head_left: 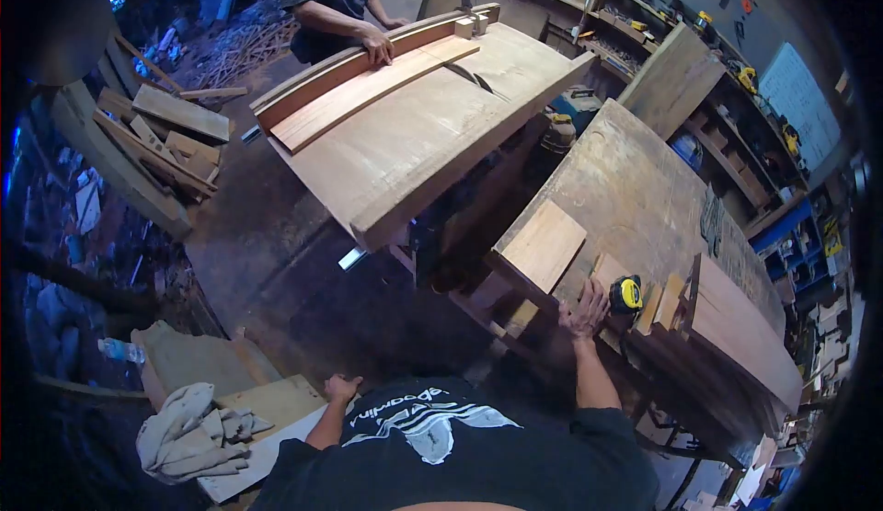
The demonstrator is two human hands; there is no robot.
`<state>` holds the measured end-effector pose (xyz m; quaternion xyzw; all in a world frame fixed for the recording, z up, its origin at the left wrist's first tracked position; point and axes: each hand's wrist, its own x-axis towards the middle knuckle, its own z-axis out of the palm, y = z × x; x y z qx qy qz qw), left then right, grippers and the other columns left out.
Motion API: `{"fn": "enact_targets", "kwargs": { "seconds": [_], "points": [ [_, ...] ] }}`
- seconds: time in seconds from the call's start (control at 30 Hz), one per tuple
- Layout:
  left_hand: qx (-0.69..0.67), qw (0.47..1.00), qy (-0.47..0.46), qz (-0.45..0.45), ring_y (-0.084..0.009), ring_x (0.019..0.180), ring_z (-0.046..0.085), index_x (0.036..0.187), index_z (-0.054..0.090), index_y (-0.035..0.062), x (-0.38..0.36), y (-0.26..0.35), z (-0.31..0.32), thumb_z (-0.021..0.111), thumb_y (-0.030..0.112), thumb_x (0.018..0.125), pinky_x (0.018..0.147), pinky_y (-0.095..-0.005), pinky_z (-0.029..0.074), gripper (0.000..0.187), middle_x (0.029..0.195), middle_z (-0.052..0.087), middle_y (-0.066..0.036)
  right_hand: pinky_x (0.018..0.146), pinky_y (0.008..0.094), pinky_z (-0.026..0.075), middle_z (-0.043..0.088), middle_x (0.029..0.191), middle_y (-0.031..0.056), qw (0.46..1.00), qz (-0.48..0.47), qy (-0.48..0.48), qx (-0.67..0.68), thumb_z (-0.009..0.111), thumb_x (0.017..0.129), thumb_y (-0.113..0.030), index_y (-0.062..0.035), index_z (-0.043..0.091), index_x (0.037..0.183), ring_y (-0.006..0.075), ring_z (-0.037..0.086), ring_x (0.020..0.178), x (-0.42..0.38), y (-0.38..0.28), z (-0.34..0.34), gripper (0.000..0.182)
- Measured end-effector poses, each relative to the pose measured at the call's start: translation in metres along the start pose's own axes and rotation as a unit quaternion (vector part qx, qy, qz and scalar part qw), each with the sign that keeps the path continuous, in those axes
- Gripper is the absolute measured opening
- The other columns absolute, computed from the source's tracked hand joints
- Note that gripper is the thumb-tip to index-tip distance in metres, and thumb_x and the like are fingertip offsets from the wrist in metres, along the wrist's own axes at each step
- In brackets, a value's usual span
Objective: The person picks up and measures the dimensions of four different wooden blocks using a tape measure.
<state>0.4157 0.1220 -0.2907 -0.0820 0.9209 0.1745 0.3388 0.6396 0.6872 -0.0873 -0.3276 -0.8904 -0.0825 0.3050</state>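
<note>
My right hand (586,309) rests at the near edge of the worn workbench (635,171), its fingers spread and reaching over the edge. Just beyond the fingertips lies a small wood block (607,270). A yellow and black tape measure (627,294) sits right beside that hand. To its left, a flat piece of light board (544,245) lies on the bench corner. My left hand (342,387) hangs low at my side with loosely bent fingers and nothing in it. It is nearest to a pale board (280,401) with a crumpled cloth (198,433) on it.
Across from me, a co-worker's hand (377,46) presses a long plank (377,92) against the fence of a table saw (395,166). The saw blade (469,76) stands up beside the plank. Stacked boards (745,327) lean at right; offcuts (184,115) lie at left.
</note>
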Motion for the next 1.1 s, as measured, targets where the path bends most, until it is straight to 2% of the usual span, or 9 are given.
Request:
{"fn": "enact_targets", "kwargs": {
  "seconds": [0.1, 0.17, 0.23, 0.3, 0.4, 0.73, 0.8, 1.1],
  "points": [
    [-0.009, 1.0, -0.025, -0.017, -0.0359, 0.127, 0.053, 0.12, 0.069, 0.0039, 0.001, 0.002, -0.005, 0.085, 0.054, 0.068, 0.109, -0.0432, 0.042, 0.074, 0.128, 0.062, -0.023, 0.106, 0.052, 0.035, 0.05, 0.137, 0.0173, 1.0, -0.018, 0.011, -0.004, 0.067, 0.072, -0.043, -0.0054, 0.05, 0.136, 0.0377, 0.045, 0.128, -0.001, -0.001, 0.001, 0.076],
    [-0.014, 1.0, -0.009, -0.016, -0.0364, 0.127, 0.053, 0.121, 0.069, 0.0044, -0.01, 0.009, -0.009, 0.085, 0.053, 0.068, 0.109, -0.0436, 0.042, 0.073, 0.129, 0.061, -0.023, 0.106, 0.0526, 0.035, 0.05, 0.138, 0.0171, 0.999, 0.001, -0.027, -0.021, 0.066, 0.073, -0.044, -0.0063, 0.051, 0.135, 0.0376, 0.046, 0.127, 0.002, -0.004, -0.003, 0.075],
    [-0.018, 1.0, 0.006, -0.015, -0.0368, 0.127, 0.053, 0.121, 0.069, 0.0048, -0.013, 0.013, -0.01, 0.085, 0.053, 0.069, 0.109, -0.0439, 0.042, 0.073, 0.13, 0.061, -0.023, 0.106, 0.053, 0.034, 0.05, 0.138, 0.0168, 1.0, 0.001, -0.025, -0.018, 0.066, 0.073, -0.044, -0.0067, 0.052, 0.135, 0.0376, 0.046, 0.127, 0.003, -0.006, -0.005, 0.074],
    [-0.016, 0.999, -0.029, -0.024, -0.0374, 0.128, 0.052, 0.121, 0.069, 0.0056, -0.009, 0.014, -0.01, 0.085, 0.052, 0.069, 0.11, -0.0443, 0.042, 0.071, 0.132, 0.059, -0.024, 0.106, 0.0534, 0.034, 0.05, 0.138, 0.0165, 1.0, 0.001, -0.023, -0.016, 0.066, 0.073, -0.044, -0.0072, 0.052, 0.134, 0.0376, 0.046, 0.127, 0.004, -0.008, -0.006, 0.073],
    [-0.02, 1.0, -0.01, -0.022, -0.0373, 0.128, 0.052, 0.122, 0.069, 0.0061, -0.017, 0.02, -0.014, 0.085, 0.051, 0.07, 0.11, -0.0444, 0.042, 0.071, 0.133, 0.058, -0.024, 0.106, 0.0536, 0.034, 0.05, 0.138, 0.0158, 1.0, 0.003, -0.019, -0.019, 0.067, 0.072, -0.045, -0.0081, 0.052, 0.134, 0.0374, 0.046, 0.126, 0.003, -0.007, -0.003, 0.074],
    [-0.012, 1.0, -0.012, -0.025, -0.0373, 0.129, 0.052, 0.124, 0.067, 0.0049, -0.019, 0.027, -0.015, 0.085, 0.051, 0.07, 0.109, -0.044, 0.043, 0.074, 0.134, 0.058, -0.024, 0.107, 0.0536, 0.034, 0.05, 0.139, 0.0152, 0.999, 0.007, -0.027, -0.032, 0.068, 0.071, -0.043, -0.0089, 0.052, 0.134, 0.0371, 0.044, 0.128, 0.003, -0.009, -0.003, 0.074],
    [-0.009, 0.999, -0.036, -0.012, -0.0365, 0.13, 0.052, 0.125, 0.067, 0.005, -0.015, 0.024, -0.015, 0.085, 0.051, 0.071, 0.109, -0.0436, 0.043, 0.073, 0.135, 0.058, -0.024, 0.107, 0.0536, 0.034, 0.05, 0.139, 0.0153, 0.999, 0.008, -0.03, -0.032, 0.068, 0.071, -0.043, -0.0087, 0.052, 0.134, 0.037, 0.044, 0.128, 0.004, -0.01, -0.005, 0.073],
    [0.007, 1.0, -0.015, -0.002, -0.0359, 0.133, 0.049, 0.126, 0.067, 0.0041, -0.009, 0.019, -0.006, 0.083, 0.053, 0.072, 0.112, -0.0438, 0.04, 0.075, 0.136, 0.059, -0.021, 0.106, 0.054, 0.033, 0.048, 0.139, 0.0146, 0.998, 0.02, -0.049, -0.038, 0.07, 0.071, -0.041, -0.0089, 0.052, 0.132, 0.0371, 0.044, 0.127, 0.004, -0.012, -0.006, 0.071]
  ]
}}
